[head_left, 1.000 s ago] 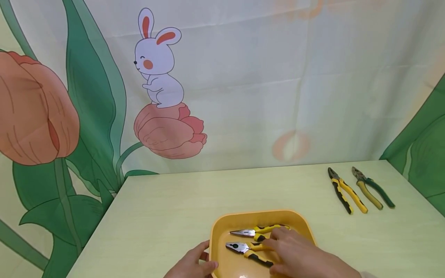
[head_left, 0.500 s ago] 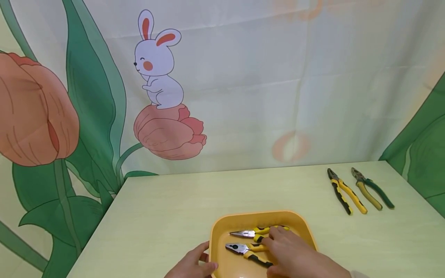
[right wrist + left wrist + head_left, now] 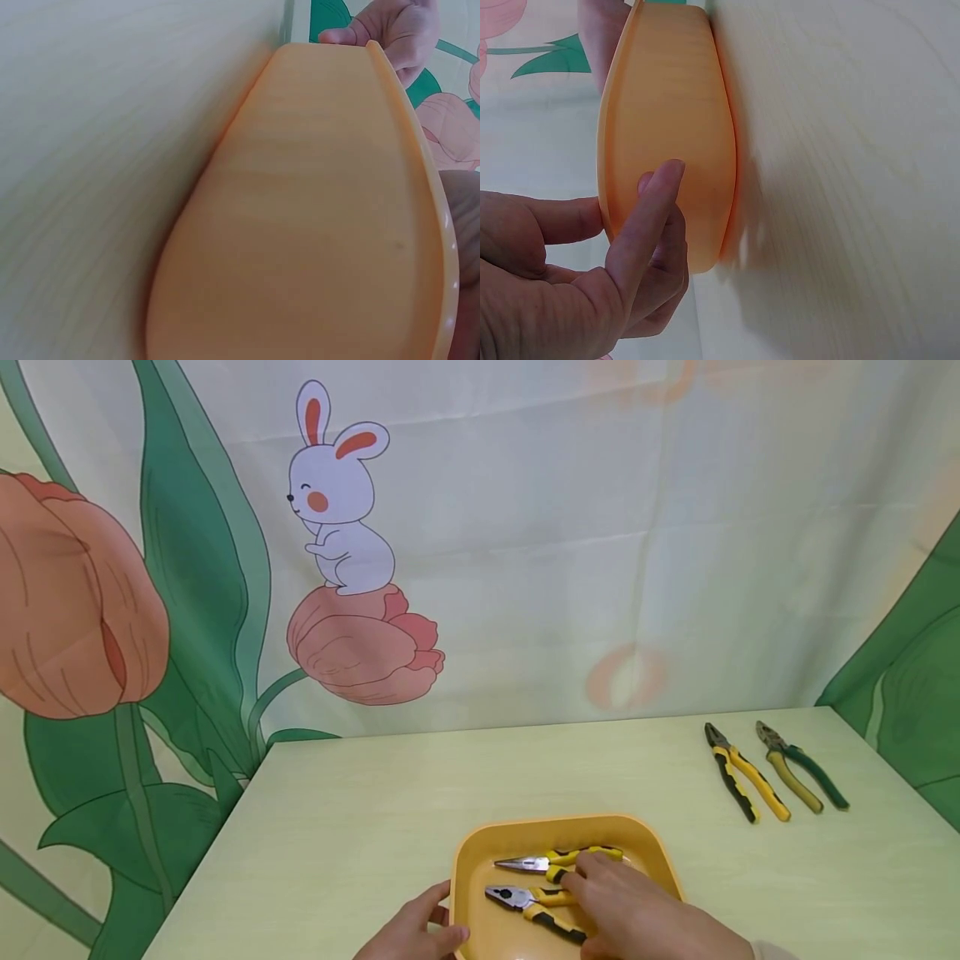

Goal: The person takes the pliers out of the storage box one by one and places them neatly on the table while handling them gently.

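Tray (image 3: 540,837) flat on table (image 3: 360,827), two pliers inside: long-nose pliers (image 3: 534,864) at the far side, flat-nose pliers (image 3: 531,910) nearer the person. Both noses left, handles right; long-nose axis runs nearly straight left-right, flat-nose one slants, handles nearer the person. Left hand (image 3: 411,931) pinches tray's left rim, thumb inside. Right hand (image 3: 630,902) sits over the pliers' handles; fingertips partly hidden, can't tell if it's gripping.

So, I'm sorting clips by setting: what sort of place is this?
Probably a staged indoor tabletop setup: a pale table, a rabbit-print cloth backdrop behind it, and long-nose pliers in a yellow tray.
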`<state>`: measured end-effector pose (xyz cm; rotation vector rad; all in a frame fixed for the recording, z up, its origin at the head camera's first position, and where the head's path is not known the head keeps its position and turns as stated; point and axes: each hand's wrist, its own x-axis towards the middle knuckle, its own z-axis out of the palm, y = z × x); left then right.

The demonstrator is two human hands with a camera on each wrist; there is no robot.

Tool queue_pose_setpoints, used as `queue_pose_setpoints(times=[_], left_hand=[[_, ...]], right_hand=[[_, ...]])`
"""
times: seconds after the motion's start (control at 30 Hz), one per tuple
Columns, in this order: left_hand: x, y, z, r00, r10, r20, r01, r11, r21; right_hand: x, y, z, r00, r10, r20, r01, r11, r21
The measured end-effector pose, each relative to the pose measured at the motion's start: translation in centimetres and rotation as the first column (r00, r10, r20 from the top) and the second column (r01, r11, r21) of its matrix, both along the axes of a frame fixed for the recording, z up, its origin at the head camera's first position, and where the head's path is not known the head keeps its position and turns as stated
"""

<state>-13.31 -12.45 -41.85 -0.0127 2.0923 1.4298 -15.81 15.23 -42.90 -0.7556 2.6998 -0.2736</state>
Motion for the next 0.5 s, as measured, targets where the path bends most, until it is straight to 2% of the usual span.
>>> queue_pose_setpoints(times=[0.17,0.5], left_hand=[[0.03,-0.06,0.0,1.0,-0.002,-0.01,0.002,1.0,0.004],[0.06,0.15,0.03,1.0,0.014,0.007,-0.014,1.0,-0.005]], right_hand=[[-0.06,-0.23,0.12,1.0,0.005,0.019,-0.005,1.0,0.006],[-0.06,-0.22,-0.05,0.994,0.095,-0.057,-0.094,0.995,0.015]])
